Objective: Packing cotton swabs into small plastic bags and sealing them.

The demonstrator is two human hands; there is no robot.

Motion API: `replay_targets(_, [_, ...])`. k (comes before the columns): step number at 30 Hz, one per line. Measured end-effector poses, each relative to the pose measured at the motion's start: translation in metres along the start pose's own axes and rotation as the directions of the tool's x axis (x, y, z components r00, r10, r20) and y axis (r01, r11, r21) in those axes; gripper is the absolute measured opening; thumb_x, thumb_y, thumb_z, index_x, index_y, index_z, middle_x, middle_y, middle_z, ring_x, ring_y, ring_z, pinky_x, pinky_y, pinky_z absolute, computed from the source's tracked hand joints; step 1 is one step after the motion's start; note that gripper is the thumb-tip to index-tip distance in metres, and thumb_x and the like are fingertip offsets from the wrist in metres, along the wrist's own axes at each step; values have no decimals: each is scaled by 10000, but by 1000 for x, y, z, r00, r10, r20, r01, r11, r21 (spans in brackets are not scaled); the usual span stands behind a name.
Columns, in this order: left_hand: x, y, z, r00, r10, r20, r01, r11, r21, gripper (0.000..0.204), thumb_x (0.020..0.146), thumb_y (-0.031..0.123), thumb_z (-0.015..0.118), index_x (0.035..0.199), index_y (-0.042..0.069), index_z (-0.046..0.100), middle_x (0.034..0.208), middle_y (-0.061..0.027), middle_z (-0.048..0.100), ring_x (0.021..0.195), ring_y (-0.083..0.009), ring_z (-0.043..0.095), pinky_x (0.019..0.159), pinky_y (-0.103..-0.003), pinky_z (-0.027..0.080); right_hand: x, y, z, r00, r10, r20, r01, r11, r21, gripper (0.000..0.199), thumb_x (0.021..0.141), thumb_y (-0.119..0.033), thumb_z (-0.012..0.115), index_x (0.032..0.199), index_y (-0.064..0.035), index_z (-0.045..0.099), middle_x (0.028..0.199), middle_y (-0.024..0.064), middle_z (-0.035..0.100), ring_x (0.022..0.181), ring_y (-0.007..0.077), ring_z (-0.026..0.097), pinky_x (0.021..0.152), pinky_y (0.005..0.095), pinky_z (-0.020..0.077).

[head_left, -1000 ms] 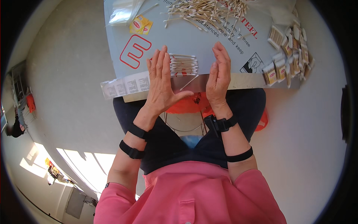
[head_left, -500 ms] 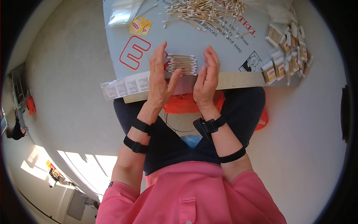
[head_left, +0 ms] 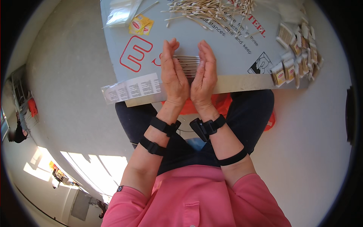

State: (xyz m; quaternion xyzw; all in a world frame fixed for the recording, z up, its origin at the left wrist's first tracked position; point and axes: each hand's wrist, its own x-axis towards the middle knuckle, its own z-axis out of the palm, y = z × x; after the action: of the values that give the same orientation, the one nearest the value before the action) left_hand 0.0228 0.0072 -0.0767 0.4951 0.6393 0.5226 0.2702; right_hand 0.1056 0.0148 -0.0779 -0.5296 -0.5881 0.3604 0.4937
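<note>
A neat row of cotton swabs (head_left: pixel 187 63) lies crosswise on the grey tabletop near its front edge. On its left side my left hand (head_left: pixel 174 79) stands on edge, fingers stretched out and close against the swab tips. My right hand (head_left: pixel 204 77) mirrors it on the right, also with straight fingers along the opposite tips. Both palms face inward with the row between them, and their heels nearly meet. The ends of the swabs are partly hidden behind the fingers, so I cannot tell how firmly they are touched.
A loose heap of cotton swabs (head_left: pixel 211 11) lies at the far side. Several filled swab packets (head_left: pixel 298 56) are piled at the right. Clear plastic bags (head_left: pixel 123 13), yellow cards (head_left: pixel 140 25) and a printed strip (head_left: pixel 132 89) lie at the left. A metal strip (head_left: pixel 242 82) runs along the front edge.
Both hands have moved inward, the left to the right and the right slightly to the left, closing in on the swab row's ends. The row now looks more even.
</note>
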Motion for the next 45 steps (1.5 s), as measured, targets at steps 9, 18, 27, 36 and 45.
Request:
replay_targets(9, [7, 14, -33, 988, 24, 152, -24, 1000, 0, 623, 959, 60, 547, 1518, 13, 276, 1484, -171, 444, 1383, -303, 414, 1123, -391, 359, 4, 0, -22, 982, 191, 6, -175, 890, 420, 396, 1073, -129, 330, 1445, -8, 391, 1512, 148, 403, 1393, 268, 410, 1175, 399, 317])
replay_targets(18, [19, -10, -64, 857, 183, 481, -323, 920, 224, 1069, 676, 110, 863, 1533, 38, 226, 1516, -104, 421, 1424, -363, 326, 1156, -452, 331, 4, -7, -47, 977, -36, 209, 47, 998, -48, 366, 1010, -43, 387, 1364, -10, 471, 1490, 193, 429, 1372, 339, 427, 1120, 394, 365])
replay_targets(27, [5, -2, -29, 991, 18, 132, -11, 999, -52, 592, 1004, 104, 481, 1533, 6, 235, 1524, -176, 396, 1401, -307, 392, 1154, -393, 315, 4, 2, -15, 999, -23, 43, 23, 1000, -1, 392, 1034, -43, 340, 1413, -10, 434, 1522, 142, 393, 1411, 276, 382, 1164, 400, 333])
replay_targets(36, [1, -4, -5, 1000, 27, -2, -27, 999, -43, 542, 1023, 3, 355, 1548, 21, 221, 1405, -154, 517, 1259, -274, 537, 1062, -364, 417, 5, -1, 8, 1000, 14, -1, -14, 991, 132, 389, 1051, -92, 325, 1411, 4, 440, 1476, 142, 460, 1363, 271, 445, 1148, 399, 355])
replay_targets(45, [-22, -10, -49, 997, -57, -53, 58, 998, 28, 560, 1017, -36, 352, 1555, 30, 210, 1359, -153, 537, 1220, -261, 557, 1031, -362, 443, -22, -17, 37, 989, 49, 139, -63, 993, 104, 394, 1041, -75, 316, 1402, -7, 459, 1462, 140, 480, 1346, 269, 464, 1135, 390, 363])
